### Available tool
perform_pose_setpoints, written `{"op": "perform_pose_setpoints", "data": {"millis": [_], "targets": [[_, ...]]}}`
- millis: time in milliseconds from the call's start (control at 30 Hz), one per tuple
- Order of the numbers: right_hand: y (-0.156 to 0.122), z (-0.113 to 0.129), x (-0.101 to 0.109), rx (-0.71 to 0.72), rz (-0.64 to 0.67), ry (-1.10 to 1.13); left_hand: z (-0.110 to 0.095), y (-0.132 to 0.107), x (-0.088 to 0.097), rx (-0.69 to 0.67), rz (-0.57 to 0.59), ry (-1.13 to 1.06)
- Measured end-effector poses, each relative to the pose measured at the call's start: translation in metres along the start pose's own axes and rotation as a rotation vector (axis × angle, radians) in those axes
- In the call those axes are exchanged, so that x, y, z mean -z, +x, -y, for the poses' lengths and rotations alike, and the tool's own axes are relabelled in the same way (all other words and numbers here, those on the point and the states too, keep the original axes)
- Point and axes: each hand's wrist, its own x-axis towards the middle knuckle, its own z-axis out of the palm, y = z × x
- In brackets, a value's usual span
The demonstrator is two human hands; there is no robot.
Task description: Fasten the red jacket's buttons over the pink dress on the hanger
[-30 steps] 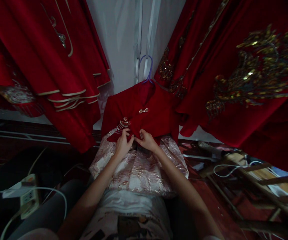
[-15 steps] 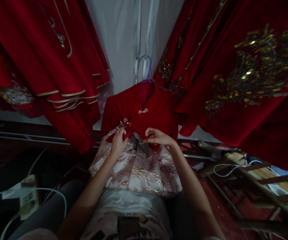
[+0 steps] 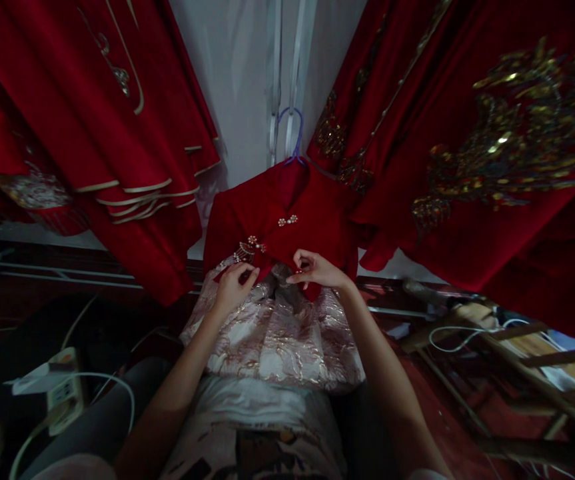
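A small red velvet jacket (image 3: 312, 220) hangs on a purple hanger (image 3: 291, 137) in front of me, over a pink and gold brocade skirt (image 3: 272, 333). My left hand (image 3: 232, 287) pinches the jacket's lower left front edge, just under a pearl tassel clasp (image 3: 247, 250). My right hand (image 3: 317, 270) pinches the lower right front edge. A second pearl fastening (image 3: 287, 221) sits higher on the chest. The two front edges are held slightly apart.
Large red embroidered garments hang at the left (image 3: 92, 133) and the right (image 3: 467, 153). A power strip (image 3: 62, 393) with white cables lies on the dark floor at the left. A wooden frame (image 3: 517, 360) with a cable stands at the right.
My hands were together at the jacket's bottom centre; they have moved apart, each carrying one front edge, and the brocade beneath shows between them.
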Motion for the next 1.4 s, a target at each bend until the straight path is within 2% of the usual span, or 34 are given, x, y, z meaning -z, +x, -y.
{"op": "perform_pose_setpoints", "data": {"millis": [133,267,400,533,667,833,1000,1167,1400], "targets": [[0.005,-0.002,-0.005,0.011,-0.085,0.037,0.010,0.000,-0.003,-0.044,0.058,-0.001],[0.004,-0.003,-0.005,-0.016,-0.052,0.104,0.013,0.000,-0.001,-0.042,0.074,-0.052],[0.004,-0.002,-0.005,-0.028,-0.015,0.125,0.015,-0.002,0.002,0.036,0.033,-0.127],[0.007,-0.003,-0.008,-0.017,-0.035,0.080,0.025,-0.003,-0.003,0.126,-0.009,-0.184],[0.011,-0.007,-0.014,0.033,-0.056,-0.002,0.034,-0.001,-0.008,0.166,0.007,-0.176],[0.019,-0.018,-0.027,0.127,-0.058,-0.135,0.026,0.000,-0.007,0.142,0.043,-0.148],[0.031,-0.032,-0.048,0.222,-0.157,-0.346,0.019,-0.001,-0.012,0.161,0.057,-0.306],[0.037,-0.039,-0.058,0.223,-0.245,-0.410,0.022,-0.003,-0.020,0.215,0.055,-0.480],[0.038,-0.043,-0.064,0.235,-0.329,-0.445,0.015,-0.006,-0.017,0.261,-0.005,-0.507]]}}
